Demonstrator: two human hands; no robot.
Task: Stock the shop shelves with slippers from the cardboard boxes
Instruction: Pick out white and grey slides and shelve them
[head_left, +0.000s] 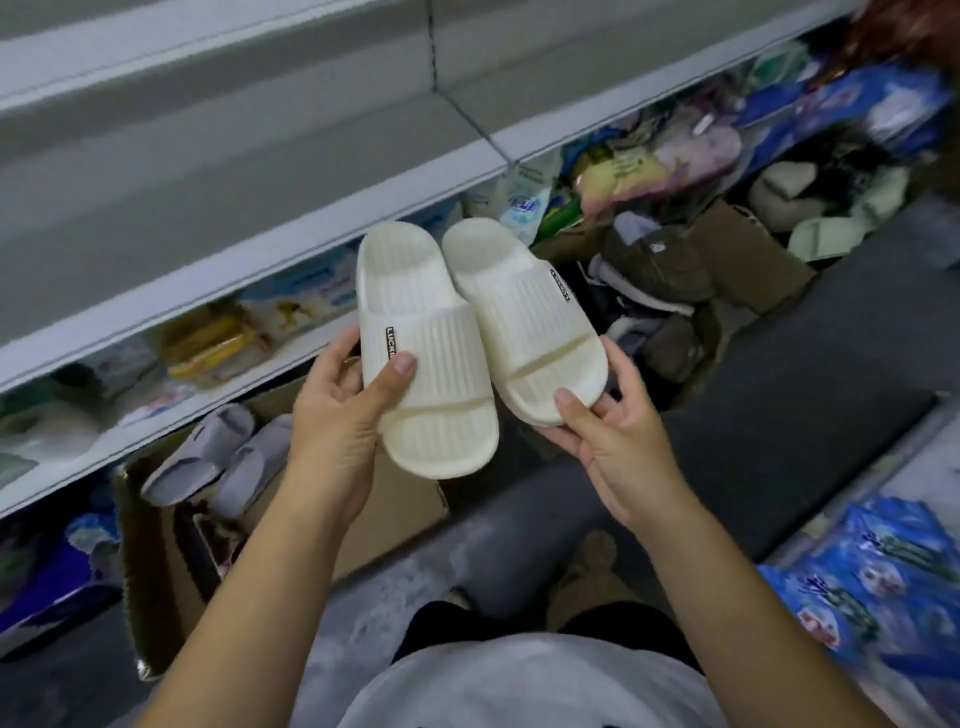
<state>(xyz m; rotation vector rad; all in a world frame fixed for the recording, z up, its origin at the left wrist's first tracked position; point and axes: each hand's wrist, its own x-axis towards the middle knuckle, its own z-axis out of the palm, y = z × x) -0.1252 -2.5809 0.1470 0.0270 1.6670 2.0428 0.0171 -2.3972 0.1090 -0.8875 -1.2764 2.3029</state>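
You held a pair of cream slippers, one in each hand, in the air just out from the front edge of the white shelf (260, 280). Your left hand (337, 415) gripped the left slipper (426, 374) near its toe end, thumb pressed on the ribbed strap beside the black label, fingers curled under the sole. Your right hand (608, 441) pinched the right slipper (519, 312) at its toe, thumb on top, fingers beneath. The two slippers lay side by side, touching along their inner sides, heels pointing away from you toward the shelving. Behind the shelf's front edge a broad grey board showed.

Below your left hand an open cardboard box (156, 571) stood on the floor against the lowest shelf edge, with grey slippers (202, 457) in it. A second box (748, 260) sat farther right, with dark slippers piled just beside it. A strip of dark floor (805, 415) ran between those boxes and the blue packets (883, 571) at your right.
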